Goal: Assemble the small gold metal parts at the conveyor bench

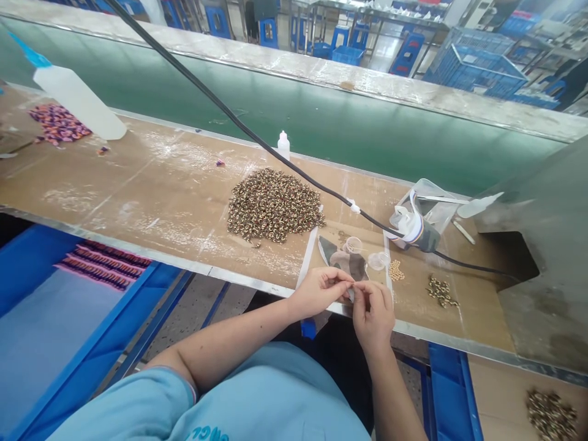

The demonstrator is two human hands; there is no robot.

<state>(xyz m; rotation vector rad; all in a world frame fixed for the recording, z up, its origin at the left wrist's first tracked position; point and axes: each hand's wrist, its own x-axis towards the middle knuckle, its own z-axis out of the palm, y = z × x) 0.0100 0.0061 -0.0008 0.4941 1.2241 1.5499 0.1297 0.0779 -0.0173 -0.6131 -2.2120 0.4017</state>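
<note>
Fingertips (345,279) of the left hand (316,293) and right hand (373,315) meet in a tight grip, pinching a small pale piece (353,289) too tiny to identify, just above the front metal edge of the tabletop (138,184). Directly behind the hands, a grey-brown scrap (344,260) lies on a white sheet (307,257), with two small clear plastic cups (353,245) just beside it. To the right sit a small heap of tan beads (395,270) and a loose cluster of dark, gold-flecked pieces (441,291). A far larger heap of similar pieces (274,205) spreads to the left, so most of the pieces lie there, with only a small share near the hands. More fill a cardboard tray (551,415) at lower right. Further along stand a small white bottle (283,144) and a large squeeze bottle (76,95), near a pink-and-purple pile (59,124).
</note>
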